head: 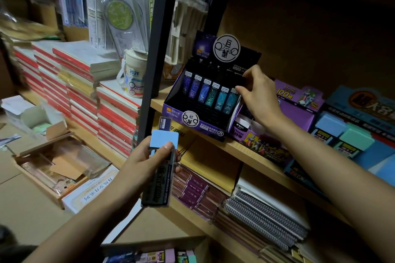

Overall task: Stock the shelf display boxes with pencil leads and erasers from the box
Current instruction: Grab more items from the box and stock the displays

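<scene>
My left hand (pixel 147 157) is shut on a stack of pencil lead cases (pixel 159 179), the top one with a light blue cap, held below the shelf edge. My right hand (pixel 258 94) rests its fingers on the right side of a purple constellation display box (pixel 171 109) on the wooden shelf (pixel 239 147); a row of several lead cases (pixel 210 94) stands in it. Whether those fingers pinch a case is hidden. The source cardboard box (pixel 158 251) with more leads and erasers lies at the bottom edge.
Right of the constellation box stand a purple display box (pixel 299 111) and a blue display box (pixel 354 132) with blue and green capped cases. Notebooks fill the lower shelf. A black upright post (pixel 158 49) borders the shelf; stacked red-edged books and open cartons lie left.
</scene>
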### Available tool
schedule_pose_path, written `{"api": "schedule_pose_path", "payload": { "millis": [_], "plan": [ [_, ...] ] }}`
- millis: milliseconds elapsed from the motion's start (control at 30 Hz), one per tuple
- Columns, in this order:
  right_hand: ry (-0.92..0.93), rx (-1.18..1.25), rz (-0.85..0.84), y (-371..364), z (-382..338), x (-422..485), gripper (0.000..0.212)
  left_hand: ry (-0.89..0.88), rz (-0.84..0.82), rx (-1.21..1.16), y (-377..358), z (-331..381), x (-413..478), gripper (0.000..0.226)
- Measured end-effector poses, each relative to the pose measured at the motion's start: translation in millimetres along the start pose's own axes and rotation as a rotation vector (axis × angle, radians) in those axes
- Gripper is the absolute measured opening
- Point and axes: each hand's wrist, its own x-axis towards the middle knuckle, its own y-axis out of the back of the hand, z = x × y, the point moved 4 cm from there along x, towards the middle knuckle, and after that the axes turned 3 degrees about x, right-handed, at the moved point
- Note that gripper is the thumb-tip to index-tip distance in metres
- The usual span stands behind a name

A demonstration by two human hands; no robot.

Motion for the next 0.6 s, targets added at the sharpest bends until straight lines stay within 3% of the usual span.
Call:
{"api": "schedule_pose_path", "payload": {
  "millis": [100, 267, 433, 500, 600],
  "plan": [
    [0.026, -0.090, 0.042, 1, 0, 1, 0.018, -0.001, -0.003, 0.007, 0, -1, 0, 0.036],
    [-0.001, -0.150, -0.019, 5, 0, 5, 0.024, -0.024, -0.016, 0.020, -3, 4, 1, 0.037],
    [-0.032, 0.054, 0.016, 16, -21, -30, 0.023, -0.033, -0.021, 0.044, -6, 9, -2, 0.039],
    [-0.089, 0.202, -0.087, 13, -33, -56, 0.014, -0.041, -0.039, 0.065, -9, 10, -6, 0.036],
    [-0.243, 0.537, -0.396, -3, -59, -103, 0.010, -0.039, -0.074, 0.076, -16, 9, -12, 0.032]
  ]
}}
